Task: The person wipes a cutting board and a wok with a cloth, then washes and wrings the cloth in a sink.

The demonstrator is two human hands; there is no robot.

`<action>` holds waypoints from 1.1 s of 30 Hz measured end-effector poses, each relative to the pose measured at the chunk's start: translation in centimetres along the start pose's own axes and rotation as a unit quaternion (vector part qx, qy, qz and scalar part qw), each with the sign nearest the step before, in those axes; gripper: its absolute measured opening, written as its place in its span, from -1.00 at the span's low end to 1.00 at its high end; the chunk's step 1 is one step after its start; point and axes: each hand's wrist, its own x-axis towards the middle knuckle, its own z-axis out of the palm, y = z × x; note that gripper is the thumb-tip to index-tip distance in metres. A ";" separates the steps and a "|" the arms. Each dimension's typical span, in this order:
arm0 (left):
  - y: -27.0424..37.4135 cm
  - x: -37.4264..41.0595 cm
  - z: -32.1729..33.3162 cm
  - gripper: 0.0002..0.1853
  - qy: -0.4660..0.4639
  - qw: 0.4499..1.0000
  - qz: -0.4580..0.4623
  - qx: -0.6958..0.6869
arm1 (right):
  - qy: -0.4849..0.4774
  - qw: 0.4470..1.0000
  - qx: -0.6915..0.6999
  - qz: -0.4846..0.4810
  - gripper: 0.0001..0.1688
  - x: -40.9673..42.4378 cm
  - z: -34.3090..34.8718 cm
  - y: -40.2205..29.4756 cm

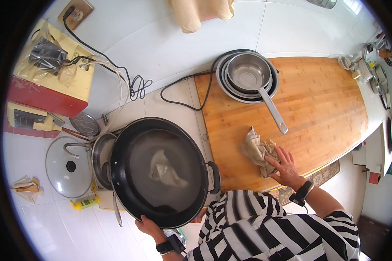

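Note:
My left hand (148,226) grips the near rim of a large black two-handled pan (130,202). The pan's inside faces up towards me, and a pale patch shows on its dark base; whether it is a reflection or something inside, I cannot tell. On the wooden board (313,107) to the right, my right hand (285,168) presses on a crumpled beige cloth (259,153), its fingers spread over the cloth's right side. Beyond the cloth stands a nested stack of steel bowls and pans, topped by a steel saucepan (248,71) whose long handle points towards me.
A steel pot (101,160) sits partly behind the black pan, under a tap (72,150). A glass lid (62,173) and a yellow bottle (85,203) are at the left. A black cable (179,102) runs along the wall side. Jars and dishes (367,73) line the far right.

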 end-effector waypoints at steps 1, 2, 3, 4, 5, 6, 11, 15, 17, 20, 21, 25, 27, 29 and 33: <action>0.2 -0.2 0.1 -0.72 -0.002 1.000 -0.005 -0.003 | -0.004 1.000 0.005 -0.014 -0.31 0.4 1.4 0.1; 0.4 -0.3 0.2 -0.72 -0.003 1.000 -0.010 -0.006 | -0.009 1.000 0.009 -0.029 -0.29 0.9 2.7 0.3; 0.5 -0.3 0.2 -0.73 -0.003 1.000 -0.014 -0.007 | -0.014 0.999 0.016 -0.045 -0.27 1.7 4.1 0.2; 0.5 -0.3 0.3 -0.70 -0.001 1.000 -0.014 -0.006 | 0.004 0.998 -0.003 -0.061 -0.31 3.0 4.7 -0.3; 0.4 -0.3 0.2 -0.68 0.002 1.000 -0.014 -0.005 | 0.012 0.997 0.002 -0.074 -0.32 4.6 5.3 -0.9; 0.2 -0.4 0.0 -0.66 0.007 1.000 -0.015 -0.002 | 0.018 0.996 0.008 -0.088 -0.34 6.9 5.6 -1.9; -0.9 -0.2 -0.5 -0.68 0.022 0.999 0.007 0.035 | 0.116 0.987 0.014 -0.110 -0.42 20.3 8.9 -5.7; -1.1 0.0 -0.5 -0.70 0.030 0.998 0.009 0.052 | 0.142 0.986 0.009 -0.082 -0.44 30.3 10.2 -6.9; -1.3 0.2 -0.4 -0.70 0.022 1.000 0.006 0.017 | 0.151 0.987 0.001 -0.049 -0.49 34.5 10.0 -7.0; -1.0 0.2 -0.2 -0.71 0.034 0.999 0.006 0.016 | 0.173 0.983 0.067 -0.012 -0.62 37.4 9.7 -7.9; -0.8 0.1 0.2 -0.71 0.042 0.999 0.006 0.024 | 0.182 0.978 0.101 -0.001 -0.67 37.8 9.6 -8.1; 0.2 -0.9 0.0 -0.70 0.055 0.995 -0.003 0.079 | 0.116 0.972 -0.028 -0.201 -0.63 30.0 9.9 -11.1; 0.4 -0.9 -0.1 -0.70 0.053 0.996 -0.009 0.075 | 0.049 0.964 -0.047 -0.259 -0.49 27.4 10.9 -11.8; 0.6 -0.7 0.0 -0.70 0.051 0.996 -0.001 0.075 | -0.010 0.956 -0.089 -0.280 -0.36 27.4 12.1 -12.5; 0.9 -1.1 0.2 -0.70 0.057 0.992 -0.005 0.115 | -0.008 0.932 -0.050 -0.358 -0.29 32.1 13.2 -13.3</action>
